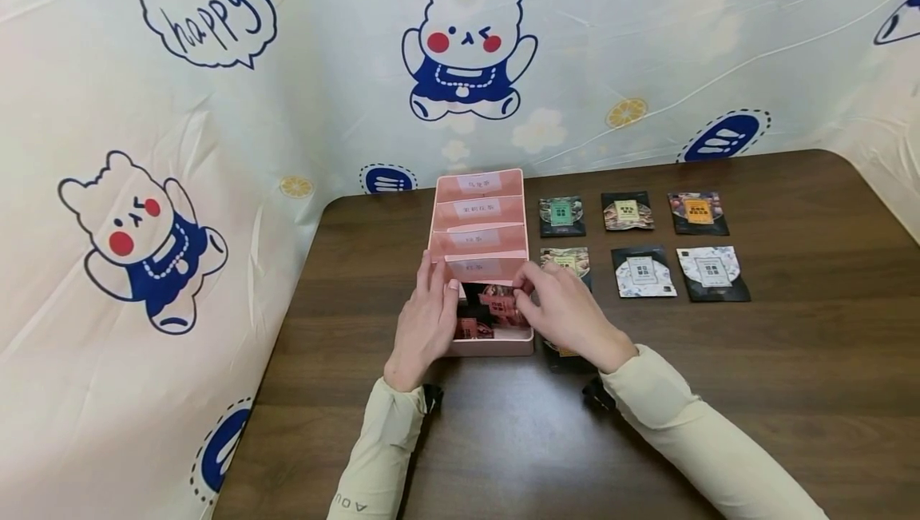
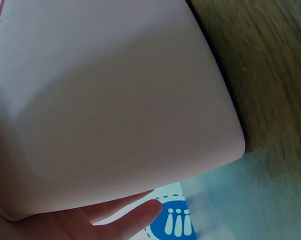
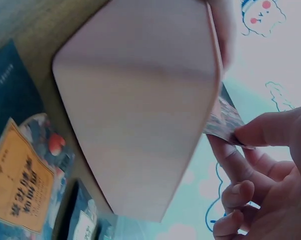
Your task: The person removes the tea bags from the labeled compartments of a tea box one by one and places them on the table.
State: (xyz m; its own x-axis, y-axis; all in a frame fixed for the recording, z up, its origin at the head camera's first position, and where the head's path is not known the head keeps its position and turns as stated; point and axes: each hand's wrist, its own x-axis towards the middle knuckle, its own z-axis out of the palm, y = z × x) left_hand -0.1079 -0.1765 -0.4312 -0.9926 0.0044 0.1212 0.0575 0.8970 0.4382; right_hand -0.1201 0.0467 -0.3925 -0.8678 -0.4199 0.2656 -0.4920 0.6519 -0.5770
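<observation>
A pink divided box [image 1: 496,347] stands on the table with its nearest compartment holding small black-and-red sachets. My right hand [image 1: 568,308] pinches one red-labelled sachet [image 1: 501,304] between thumb and fingertips at the compartment's right side. In the right wrist view that sachet [image 3: 224,120] sticks up past the box rim, held by its corner. Another red-labelled sachet [image 1: 474,329] lies lower in the same compartment. My left hand [image 1: 424,324] rests along the box's left side, fingers fairly straight; the left wrist view shows its fingers [image 2: 135,217] past the box wall [image 2: 115,115].
Right of the box, sachets lie in rows: green [image 1: 562,216], yellow-labelled [image 1: 628,211], orange-labelled [image 1: 697,212] and white ones [image 1: 643,271]. An orange-labelled sachet [image 3: 23,175] lies close beside the box, partly under my right arm. Behind the table [image 1: 345,264] hangs a printed cloth [image 1: 345,65].
</observation>
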